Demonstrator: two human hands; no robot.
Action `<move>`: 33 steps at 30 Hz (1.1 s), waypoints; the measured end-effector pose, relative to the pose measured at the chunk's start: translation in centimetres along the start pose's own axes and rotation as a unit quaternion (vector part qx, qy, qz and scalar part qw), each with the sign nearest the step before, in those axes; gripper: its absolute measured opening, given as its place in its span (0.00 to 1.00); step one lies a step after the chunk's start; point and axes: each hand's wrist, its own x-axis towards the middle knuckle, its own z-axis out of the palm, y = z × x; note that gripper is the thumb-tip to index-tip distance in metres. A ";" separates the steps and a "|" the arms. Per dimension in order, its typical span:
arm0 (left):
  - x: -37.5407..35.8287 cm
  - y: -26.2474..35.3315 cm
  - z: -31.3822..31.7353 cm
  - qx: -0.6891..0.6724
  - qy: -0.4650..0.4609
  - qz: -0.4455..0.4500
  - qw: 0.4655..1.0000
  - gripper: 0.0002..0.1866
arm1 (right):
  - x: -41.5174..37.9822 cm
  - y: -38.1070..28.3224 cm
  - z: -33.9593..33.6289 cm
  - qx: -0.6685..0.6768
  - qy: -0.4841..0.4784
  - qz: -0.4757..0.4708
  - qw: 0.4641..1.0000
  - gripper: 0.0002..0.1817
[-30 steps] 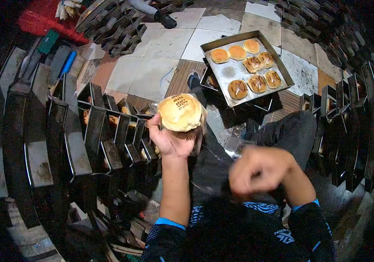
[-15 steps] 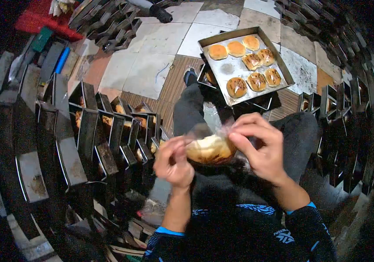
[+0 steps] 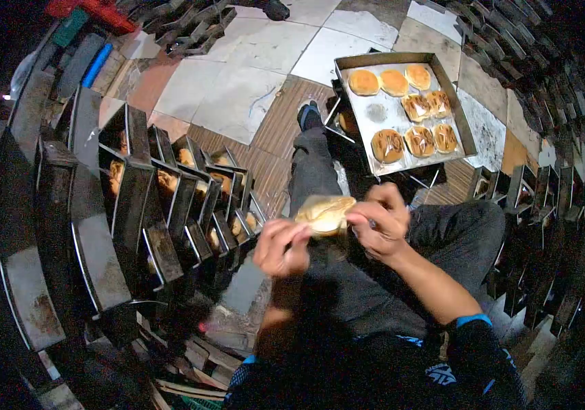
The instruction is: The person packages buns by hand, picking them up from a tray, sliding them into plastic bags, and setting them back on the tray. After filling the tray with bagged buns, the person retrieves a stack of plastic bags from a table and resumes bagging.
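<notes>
A bun [image 3: 325,214] in clear plastic wrap hangs over my lap, blurred by motion. My left hand [image 3: 283,247] pinches its left side, and my right hand [image 3: 380,220] pinches the wrap at its right side. Beyond my hands, a square metal tray [image 3: 467,133] bears several round buns. The three in the back row, such as this golden bun [image 3: 363,82], have plain tops; the others, such as this dark-marked bun [image 3: 387,145], look glossy and wrapped.
Stacked metal trays [image 3: 104,260] with buns inside rise close on my left, and more stacks [image 3: 542,198] stand on my right. A blue object [image 3: 97,65] and a red crate [image 3: 104,14] lie at the back left. My knee is below the tray.
Both hands have turned the wrapped bun, whose pale side now shows more, and moved slightly away from my body. The view has shifted, so the tray appears farther right.
</notes>
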 end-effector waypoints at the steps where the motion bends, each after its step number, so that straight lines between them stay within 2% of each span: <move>1: -0.2 -1.0 0.5 -0.032 -0.040 0.013 0.999 0.06 | 0.9 -0.2 1.4 0.046 0.008 0.007 0.999 0.03; 3: 1.2 -0.9 1.9 0.085 0.005 -0.042 0.995 0.06 | 3.1 0.9 2.6 -0.001 0.027 0.026 0.999 0.06; 4: 0.7 -1.8 1.0 0.028 0.067 -0.269 0.960 0.07 | 3.8 1.3 2.1 -0.014 0.082 0.191 0.978 0.10; 5: 2.4 0.3 0.0 0.005 -0.006 -0.320 0.948 0.07 | 3.4 1.9 2.1 -0.023 0.110 0.160 0.981 0.12; 7: 1.2 2.1 -3.2 -0.102 -0.067 -0.502 0.856 0.08 | -0.3 -0.2 1.6 -0.013 0.094 0.247 0.964 0.14; 9: -1.9 3.0 -6.1 -0.013 -0.124 -0.455 0.882 0.09 | -5.5 -1.9 1.0 -0.013 0.041 0.341 0.939 0.18; 11: -5.5 3.6 -9.0 -0.040 -0.190 -0.377 0.906 0.10 | -10.7 -3.1 0.5 0.038 -0.018 0.490 0.871 0.21; 12: -5.9 3.1 -10.2 -0.044 -0.203 -0.378 0.902 0.10 | -11.2 -3.6 -0.3 0.015 -0.091 0.524 0.847 0.22; 13: -5.6 2.1 -11.9 0.018 -0.315 -0.223 0.922 0.09 | -13.1 -2.4 -1.0 0.045 -0.164 0.540 0.824 0.19; 14: -4.9 1.8 -12.5 0.078 -0.411 -0.057 0.907 0.09 | -12.1 -2.4 -2.0 0.003 -0.143 0.476 0.868 0.18; 15: -5.0 2.5 -12.0 0.076 -0.415 -0.056 0.905 0.09 | -10.5 -2.3 -3.0 -0.039 -0.125 0.404 0.905 0.17; 16: -4.1 4.3 -10.5 0.134 -0.291 -0.156 0.935 0.08 | -7.8 -2.5 -4.0 -0.073 -0.108 0.372 0.919 0.13; 17: -2.7 5.5 -9.3 0.189 -0.154 -0.250 0.937 0.08 | -4.8 -3.6 -4.5 -0.044 -0.106 0.377 0.919 0.09; 18: -0.5 6.0 -8.2 0.150 -0.150 -0.336 0.918 0.08 | -3.0 -4.0 -4.1 0.040 -0.121 0.298 0.946 0.05; 19: 1.3 5.8 -6.9 0.105 -0.145 -0.417 0.891 0.09 | -1.3 -4.0 -3.5 0.066 -0.187 0.193 0.961 0.14; 20: 2.7 4.8 -5.6 0.102 -0.164 -0.391 0.900 0.10 | -0.1 -3.7 -2.4 0.062 -0.226 0.107 0.966 0.26; 21: 3.9 3.7 -4.4 0.097 -0.183 -0.365 0.908 0.10 | 0.4 -3.3 -1.1 0.038 -0.268 0.098 0.958 0.31; 22: 4.6 2.9 -3.2 0.025 -0.154 -0.465 0.871 0.11 | 0.3 -2.2 -0.3 0.074 -0.288 0.153 0.942 0.33; 23: 4.6 1.6 -2.4 -0.027 -0.132 -0.470 0.873 0.10 | 0.5 -0.9 0.2 0.109 -0.303 0.209 0.923 0.34; 24: 5.5 1.8 -1.4 -0.050 -0.104 -0.464 0.878 0.10 | 1.1 0.5 -0.3 0.111 -0.310 0.243 0.912 0.36; 25: 6.1 2.2 -0.5 -0.072 -0.073 -0.459 0.882 0.11 | 0.5 2.9 0.1 0.187 -0.268 0.310 0.893 0.36; 26: 5.2 1.4 -0.2 -0.081 -0.082 -0.442 0.889 0.11 | 0.4 5.6 -0.2 0.198 -0.239 0.411 0.857 0.33; 27: 3.9 1.2 0.7 -0.104 -0.082 -0.472 0.871 0.10 | 0.7 8.0 -0.6 0.207 -0.209 0.508 0.810 0.31; 28: 2.8 1.3 2.8 -0.126 -0.096 -0.464 0.871 0.10 | 1.5 9.6 -0.7 0.177 -0.117 0.575 0.790 0.30; 29: 0.4 1.0 4.8 -0.138 -0.176 -0.364 0.904 0.11 | 2.3 11.3 -0.8 0.143 -0.024 0.634 0.760 0.29; 30: 1.1 3.6 6.3 -0.090 -0.303 -0.506 0.802 0.18 | 2.6 14.3 -1.1 0.133 -0.013 0.608 0.782 0.28; 31: -0.2 4.3 7.9 0.010 -0.404 -0.364 0.839 0.30 | 2.0 18.3 -1.6 0.124 -0.002 0.582 0.803 0.27; 32: -4.3 3.8 9.9 0.093 -0.443 -0.265 0.851 0.39 | -0.1 24.6 -2.8 -0.029 0.004 0.497 0.868 0.27; 33: -6.2 3.7 11.2 0.127 -0.493 -0.267 0.818 0.42 | -1.9 29.0 -4.0 -0.178 0.009 0.390 0.904 0.28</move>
